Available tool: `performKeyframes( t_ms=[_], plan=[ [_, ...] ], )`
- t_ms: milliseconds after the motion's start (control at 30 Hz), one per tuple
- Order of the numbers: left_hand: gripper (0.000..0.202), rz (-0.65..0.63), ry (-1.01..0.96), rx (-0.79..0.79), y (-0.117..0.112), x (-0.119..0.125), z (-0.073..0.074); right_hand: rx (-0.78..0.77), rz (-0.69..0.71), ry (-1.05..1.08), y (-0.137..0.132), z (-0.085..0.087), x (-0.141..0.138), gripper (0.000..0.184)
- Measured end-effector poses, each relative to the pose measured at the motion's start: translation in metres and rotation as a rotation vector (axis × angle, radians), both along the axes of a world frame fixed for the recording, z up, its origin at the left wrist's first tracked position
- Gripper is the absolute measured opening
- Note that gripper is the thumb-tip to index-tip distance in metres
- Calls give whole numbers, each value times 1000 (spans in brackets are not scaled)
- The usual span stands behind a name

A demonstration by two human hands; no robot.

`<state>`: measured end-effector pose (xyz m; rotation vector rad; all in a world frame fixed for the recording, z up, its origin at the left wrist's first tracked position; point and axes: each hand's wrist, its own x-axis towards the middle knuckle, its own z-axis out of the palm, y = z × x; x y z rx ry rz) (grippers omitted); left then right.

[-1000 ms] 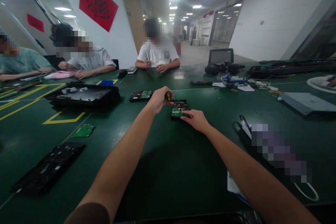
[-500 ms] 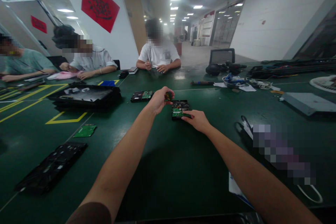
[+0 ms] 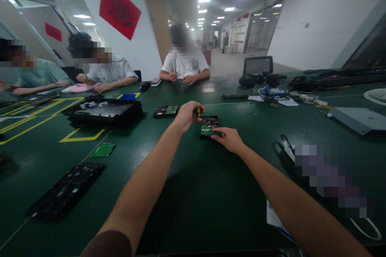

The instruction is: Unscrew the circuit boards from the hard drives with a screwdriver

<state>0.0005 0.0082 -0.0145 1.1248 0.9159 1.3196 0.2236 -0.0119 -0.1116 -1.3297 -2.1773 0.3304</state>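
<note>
A hard drive (image 3: 210,125) lies circuit board up on the green table (image 3: 193,176), well out in front of me. My left hand (image 3: 188,115) is closed around a small screwdriver with a yellow and black handle (image 3: 198,111), held over the drive's left edge. The fingers of my right hand (image 3: 229,139) press on the drive's near right corner and hold it down. Both arms are stretched far forward.
A second hard drive (image 3: 166,111) lies to the left, beyond it a black tray (image 3: 102,111). A loose green circuit board (image 3: 103,150) and a flat black panel (image 3: 66,190) lie nearer left. Three people sit across the table. Tools, cables and scissors (image 3: 283,144) clutter the right side.
The view has shifted slightly, so everything sits a little further right in the picture. My hands keep their hold on the screwdriver and the drive.
</note>
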Motion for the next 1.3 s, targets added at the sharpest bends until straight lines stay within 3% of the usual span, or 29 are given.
performKeyframes(
  t_ms=[133,367,600,733,1000,1300],
  plan=[
    [21,49,122,64,-1,-3,2,-8,7,7,-1,1,0,42],
    [20,-110,18,-22,-6,-2,5,16,4,-3,0,-1,1,44],
    [17,74,160,106,-4,-2,5,16,8,-9,0,-3,1,46],
    [19,85,219,124,-6,-1,6,18,16,-8,1,-3,1,45],
    [21,0,3,21,-3,4,1,34,19,10,4,-7,1,43],
    [19,101,171,100,0,1,1,9,4,15,0,-1,1,42]
  ],
)
